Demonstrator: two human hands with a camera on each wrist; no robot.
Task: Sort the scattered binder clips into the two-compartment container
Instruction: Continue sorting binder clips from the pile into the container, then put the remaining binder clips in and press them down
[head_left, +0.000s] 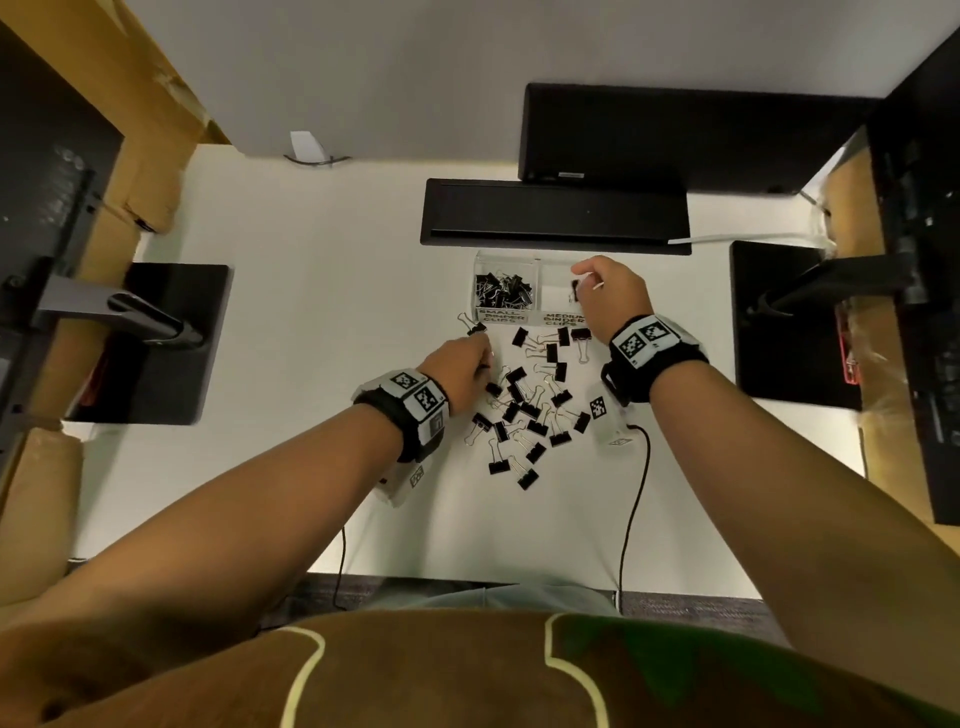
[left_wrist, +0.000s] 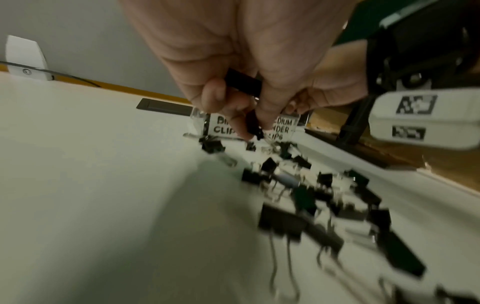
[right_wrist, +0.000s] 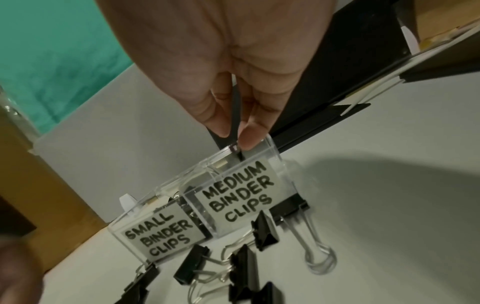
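A clear two-compartment container stands at the table's middle, labelled SMALL BINDER CLIPS and MEDIUM BINDER CLIPS. Its left compartment holds several small black clips. My right hand hangs over the medium compartment and pinches a black clip between thumb and finger. My left hand is at the upper left of the scattered pile of black binder clips and pinches a black clip. A second dark piece shows higher in that grip.
A black cable slot lies just behind the container. Monitor bases stand at the left and right. Thin black cables run from my wrists over the table's front edge. Cardboard lines both sides.
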